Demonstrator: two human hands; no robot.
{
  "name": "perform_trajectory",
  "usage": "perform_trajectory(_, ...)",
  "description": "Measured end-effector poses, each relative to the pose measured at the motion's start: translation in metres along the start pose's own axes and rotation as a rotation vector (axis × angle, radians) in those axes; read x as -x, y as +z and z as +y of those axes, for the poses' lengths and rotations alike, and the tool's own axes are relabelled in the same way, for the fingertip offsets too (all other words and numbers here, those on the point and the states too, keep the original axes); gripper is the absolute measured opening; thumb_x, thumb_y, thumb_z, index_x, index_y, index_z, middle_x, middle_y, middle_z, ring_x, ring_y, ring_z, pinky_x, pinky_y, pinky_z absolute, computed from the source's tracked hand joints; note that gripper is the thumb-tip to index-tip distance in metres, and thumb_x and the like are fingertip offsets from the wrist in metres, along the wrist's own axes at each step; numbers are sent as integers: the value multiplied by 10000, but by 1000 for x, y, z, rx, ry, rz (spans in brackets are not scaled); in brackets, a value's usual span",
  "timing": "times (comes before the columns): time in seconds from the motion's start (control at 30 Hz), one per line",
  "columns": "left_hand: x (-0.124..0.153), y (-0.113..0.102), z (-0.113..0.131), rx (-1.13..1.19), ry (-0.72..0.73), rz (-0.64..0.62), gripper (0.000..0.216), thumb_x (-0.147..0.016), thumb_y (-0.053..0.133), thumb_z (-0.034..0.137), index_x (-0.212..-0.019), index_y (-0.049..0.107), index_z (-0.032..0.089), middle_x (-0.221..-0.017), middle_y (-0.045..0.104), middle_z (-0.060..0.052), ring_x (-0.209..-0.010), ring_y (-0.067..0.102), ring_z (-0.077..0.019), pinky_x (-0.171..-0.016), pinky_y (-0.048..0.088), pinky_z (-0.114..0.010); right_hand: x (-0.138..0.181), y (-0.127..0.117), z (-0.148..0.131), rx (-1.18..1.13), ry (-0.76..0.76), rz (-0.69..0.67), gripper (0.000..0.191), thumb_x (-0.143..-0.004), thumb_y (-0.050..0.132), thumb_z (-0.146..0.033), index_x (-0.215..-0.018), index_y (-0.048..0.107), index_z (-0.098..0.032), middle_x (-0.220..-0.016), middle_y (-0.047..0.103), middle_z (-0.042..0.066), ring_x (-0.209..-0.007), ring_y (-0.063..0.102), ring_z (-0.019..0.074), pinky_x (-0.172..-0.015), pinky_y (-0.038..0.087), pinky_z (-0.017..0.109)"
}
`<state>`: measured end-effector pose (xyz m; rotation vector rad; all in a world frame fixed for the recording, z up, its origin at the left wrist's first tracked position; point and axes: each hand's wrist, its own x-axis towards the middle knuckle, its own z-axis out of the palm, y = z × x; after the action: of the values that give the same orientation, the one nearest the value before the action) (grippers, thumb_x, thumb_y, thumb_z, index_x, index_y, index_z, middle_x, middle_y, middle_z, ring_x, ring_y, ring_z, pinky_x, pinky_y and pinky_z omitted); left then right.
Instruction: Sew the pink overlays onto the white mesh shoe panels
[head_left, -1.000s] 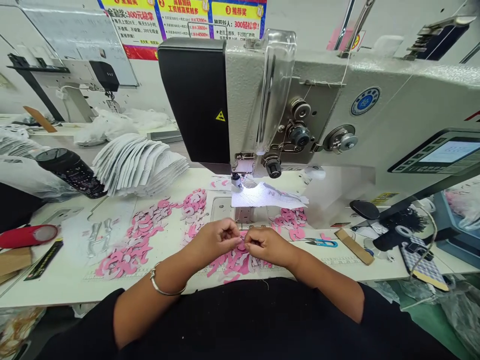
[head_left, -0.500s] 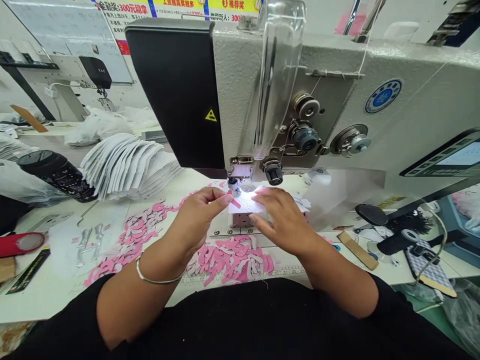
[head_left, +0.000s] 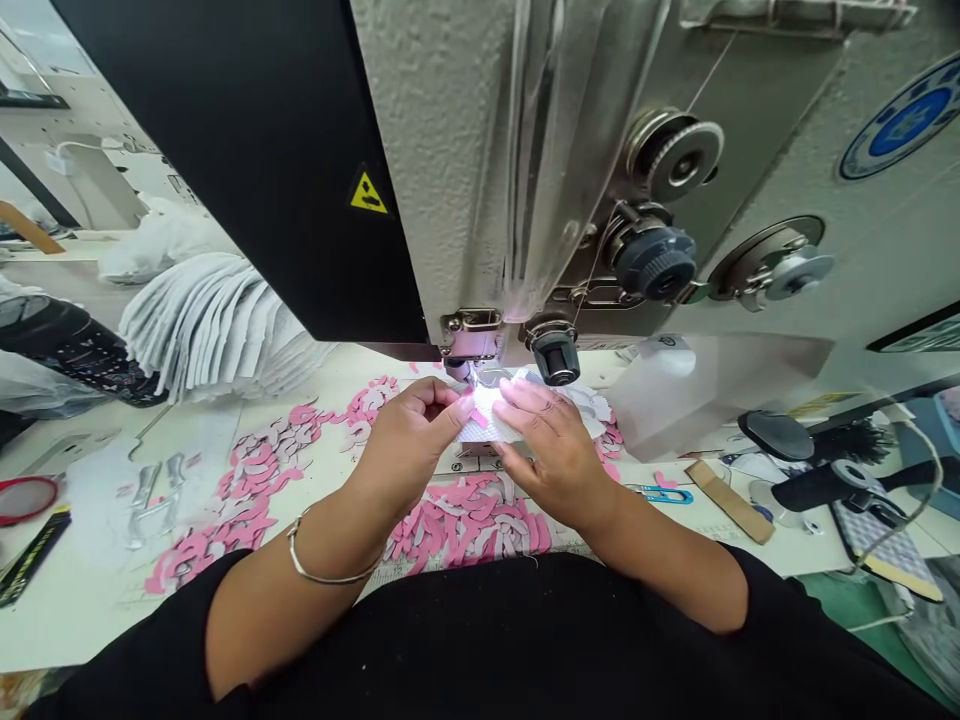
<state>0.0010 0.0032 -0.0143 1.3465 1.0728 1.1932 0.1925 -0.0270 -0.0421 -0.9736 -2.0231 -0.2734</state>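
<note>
My left hand (head_left: 409,440) pinches a small pink piece (head_left: 478,417) and holds it against a white fabric piece (head_left: 491,420) lying under the presser foot (head_left: 459,366) of the sewing machine (head_left: 570,150). My right hand (head_left: 551,445) lies on the white piece with its fingers stretched out flat, pressing it down beside the needle. Both hands meet just below the machine's lit needle area. More loose pink pieces (head_left: 469,520) lie on the table in front of me.
A stack of white fabric pieces (head_left: 217,325) sits at the left, with more pink pieces (head_left: 255,480) scattered beside it. Blue-handled snips (head_left: 664,494) and a brown strip (head_left: 731,500) lie at the right. A dark bottle (head_left: 75,345) lies far left.
Both hands rose from the pink pile at the table's front to the needle area, the left carrying a pink piece onto the white fabric. The view has closed in on the machine.
</note>
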Motion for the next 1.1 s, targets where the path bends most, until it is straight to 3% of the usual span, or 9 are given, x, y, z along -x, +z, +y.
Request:
perform_trajectory(0.37, 2, 1, 5, -79, 22, 20, 247, -762, 754, 394, -747, 604, 198, -748, 591, 10, -679, 519, -137, -649, 412, -268, 2, -2, 3, -2, -2, -69, 365, -907, 589, -163, -1243, 625, -301, -1373, 582, 84, -1351, 483, 269, -1072, 464, 522)
perform_trajectory(0.6, 0, -1, 1, 43, -26, 0, 235, -770, 762, 370, -778, 599, 200, -776, 589, 15, -708, 524, -131, -676, 415, -263, 2, -2, 2, 24, -10, -55, 347, -908, 592, -160, -1227, 651, -285, -1352, 600, 95, -1346, 494, 274, -1054, 486, 496)
perform_trajectory(0.93, -3, -2, 5, -61, -9, -3, 213, -774, 740, 375, -795, 622, 198, -875, 649, -14, -742, 546, -145, -667, 415, -265, 2, -3, -1, 58, 5, -74, 370, -931, 579, -175, -1278, 630, -293, -1342, 607, 98, -1327, 508, 278, -1039, 484, 490)
perform_trajectory(1.1, -4, 1, 6, 28, -25, -2, 179, -758, 737, 303, -764, 595, 195, -853, 616, 7, -722, 525, -117, -652, 416, -245, 2, -3, -2, 59, 13, -82, 358, -934, 579, -185, -1268, 636, -298, -1334, 610, 92, -1320, 508, 278, -1041, 476, 488)
